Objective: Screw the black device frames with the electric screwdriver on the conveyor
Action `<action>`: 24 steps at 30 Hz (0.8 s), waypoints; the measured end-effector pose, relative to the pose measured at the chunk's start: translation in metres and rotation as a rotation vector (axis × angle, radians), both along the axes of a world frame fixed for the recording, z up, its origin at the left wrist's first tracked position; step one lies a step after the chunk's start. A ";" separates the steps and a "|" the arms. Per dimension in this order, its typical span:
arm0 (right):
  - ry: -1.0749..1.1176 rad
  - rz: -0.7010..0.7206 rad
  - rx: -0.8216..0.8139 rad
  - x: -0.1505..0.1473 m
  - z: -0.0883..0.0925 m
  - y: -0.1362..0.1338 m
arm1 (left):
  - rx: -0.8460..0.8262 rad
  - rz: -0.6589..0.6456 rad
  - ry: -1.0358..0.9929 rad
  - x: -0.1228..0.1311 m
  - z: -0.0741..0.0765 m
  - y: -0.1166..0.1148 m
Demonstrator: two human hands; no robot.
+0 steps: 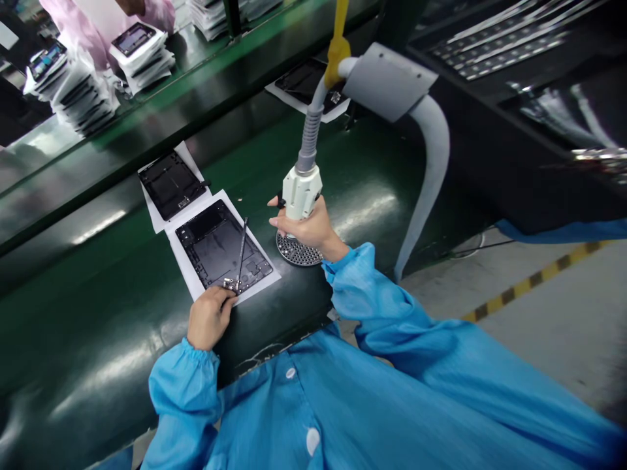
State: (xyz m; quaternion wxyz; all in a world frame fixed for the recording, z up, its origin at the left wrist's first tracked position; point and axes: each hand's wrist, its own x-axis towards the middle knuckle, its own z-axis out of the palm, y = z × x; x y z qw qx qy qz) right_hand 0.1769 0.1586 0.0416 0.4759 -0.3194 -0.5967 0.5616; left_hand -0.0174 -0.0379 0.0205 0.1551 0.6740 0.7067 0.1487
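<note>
My right hand (307, 230) grips a white electric screwdriver (300, 191) that hangs from a grey hose (309, 129), just above a round perforated metal disc (296, 251). My left hand (209, 316) rests at the near edge of a black tablet back shell (215, 245) on a white sheet (186, 261), fingers pinching a small part at its lower edge. A thin dark rod (241, 251) leans across the shell. Both arms wear blue sleeves.
A second black shell (170, 183) on white paper lies just beyond, and a third (304, 81) farther along the dark green belt (98, 313). Stacks of white trays (142, 55) stand across the line, where another person's pink sleeve (83, 26) shows. Floor with yellow-black tape (533, 277) lies right.
</note>
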 end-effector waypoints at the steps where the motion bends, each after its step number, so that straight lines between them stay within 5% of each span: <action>1: -0.004 0.004 -0.004 0.000 0.000 0.000 | 0.014 0.014 0.012 0.001 -0.001 0.001; 14: -0.020 0.015 0.019 0.000 -0.006 0.000 | 0.109 0.059 -0.005 -0.008 0.005 0.015; 24: 0.024 -0.020 0.081 0.004 -0.007 -0.004 | -0.055 -0.010 0.078 -0.009 0.017 0.041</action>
